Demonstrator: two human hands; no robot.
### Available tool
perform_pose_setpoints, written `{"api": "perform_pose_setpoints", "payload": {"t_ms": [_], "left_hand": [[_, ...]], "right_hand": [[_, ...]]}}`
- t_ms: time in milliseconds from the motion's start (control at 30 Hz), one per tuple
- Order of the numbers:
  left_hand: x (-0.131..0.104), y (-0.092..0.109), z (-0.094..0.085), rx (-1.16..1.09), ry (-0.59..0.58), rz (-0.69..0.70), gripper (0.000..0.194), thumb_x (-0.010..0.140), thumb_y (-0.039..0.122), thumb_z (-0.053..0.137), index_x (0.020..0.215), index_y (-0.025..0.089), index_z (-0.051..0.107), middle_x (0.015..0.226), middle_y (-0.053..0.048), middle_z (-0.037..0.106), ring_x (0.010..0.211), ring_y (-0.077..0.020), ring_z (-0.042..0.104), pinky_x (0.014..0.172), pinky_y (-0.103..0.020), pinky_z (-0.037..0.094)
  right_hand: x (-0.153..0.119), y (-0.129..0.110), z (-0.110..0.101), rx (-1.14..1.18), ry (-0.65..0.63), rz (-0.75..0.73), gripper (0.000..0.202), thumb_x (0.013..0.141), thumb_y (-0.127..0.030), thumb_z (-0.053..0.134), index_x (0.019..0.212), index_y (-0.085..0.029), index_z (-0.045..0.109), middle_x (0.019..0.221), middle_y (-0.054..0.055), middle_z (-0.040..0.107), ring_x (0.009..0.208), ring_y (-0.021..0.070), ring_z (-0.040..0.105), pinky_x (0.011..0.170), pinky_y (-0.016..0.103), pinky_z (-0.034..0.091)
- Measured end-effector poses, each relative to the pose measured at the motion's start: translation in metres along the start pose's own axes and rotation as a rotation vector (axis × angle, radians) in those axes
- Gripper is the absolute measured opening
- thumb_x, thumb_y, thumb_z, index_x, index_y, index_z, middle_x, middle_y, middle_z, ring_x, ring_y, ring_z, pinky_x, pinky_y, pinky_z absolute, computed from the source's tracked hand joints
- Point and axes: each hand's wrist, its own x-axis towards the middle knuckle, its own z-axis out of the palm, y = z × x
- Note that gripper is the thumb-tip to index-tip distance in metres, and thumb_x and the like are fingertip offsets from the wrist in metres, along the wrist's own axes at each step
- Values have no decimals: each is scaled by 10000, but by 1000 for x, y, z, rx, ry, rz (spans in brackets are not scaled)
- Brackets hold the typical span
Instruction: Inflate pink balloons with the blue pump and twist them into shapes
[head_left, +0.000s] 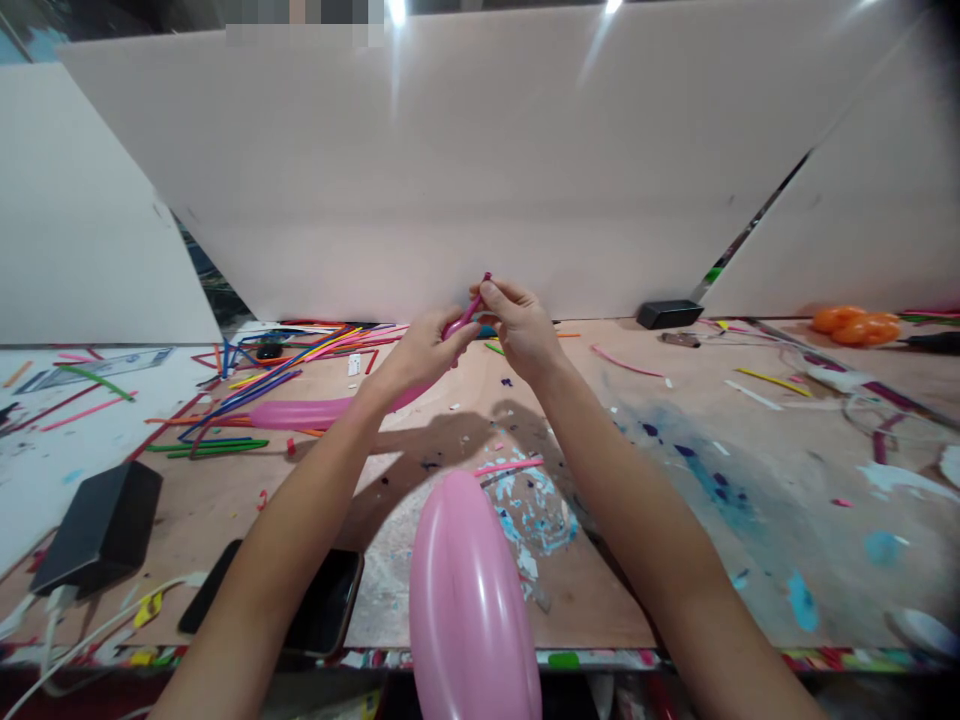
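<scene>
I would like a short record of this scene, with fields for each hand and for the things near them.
left hand: pinches the pink balloon near its thin end
right hand: grips the balloon's tip, pulled upward
balloon body: inflated, close to the camera
worktable: paint-stained wood
left of hands: uninflated long balloons, phone, black box
far right: orange balloon

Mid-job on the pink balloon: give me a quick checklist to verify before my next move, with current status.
1. Left hand grips pink balloon near its neck: ok.
2. Right hand pinches the balloon's tip: ok.
3. Inflated end free of the table scraps: cannot tell.
4. Phone lies under the left forearm, close to the edge: not ok.
5. Knot already tied: cannot tell.
</scene>
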Motion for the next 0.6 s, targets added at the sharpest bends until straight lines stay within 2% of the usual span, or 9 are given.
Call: {"api": "perform_pose_setpoints", "payload": {"t_ms": [100,167,267,433,500,600], "left_hand": [[0,1,-3,64,-42,-48,316,874,473,559,955,168,554,776,-10,600,613,-120,577,573,-240,428],[-1,2,-4,93,-37,-46,298,884,454,541,959,166,553,764,-7,590,604,-116,560,568,-240,411],[-2,2,-2,82,-38,6,220,912,382,479,872,172,528,699,13,522,595,-107,509,557,-230,381],[-3,3,1,28,-46,-16,318,949,405,384,736,177,448,646,17,451,580,-102,467,548,-228,369],[-3,3,1,43,-57,-11,322,950,422,390,759,175,467,658,12,480,580,-103,482,555,-230,376],[-2,1,-1,95,-71,-15,307,886,474,531,913,168,543,745,-11,575,616,-120,535,574,-239,395]], "right_hand": [[2,-5,-5,21,103,-45,333,649,-533,788,778,-239,700,785,-17,635,661,95,529,600,237,439],[4,-8,-8,39,156,-56,319,649,-519,789,786,-246,698,778,-19,632,668,93,532,602,231,435],[3,-9,-8,53,125,-22,325,637,-516,797,779,-241,700,756,-18,634,671,97,544,614,235,445],[-4,-4,2,41,17,24,334,627,-511,810,762,-223,711,779,-12,659,678,96,559,617,238,454],[-4,-4,3,58,7,20,320,633,-500,809,757,-220,717,750,-18,646,648,88,546,595,231,446],[-2,-7,-1,112,69,-16,278,647,-468,807,753,-228,714,704,-34,617,610,74,526,563,215,427]]}}
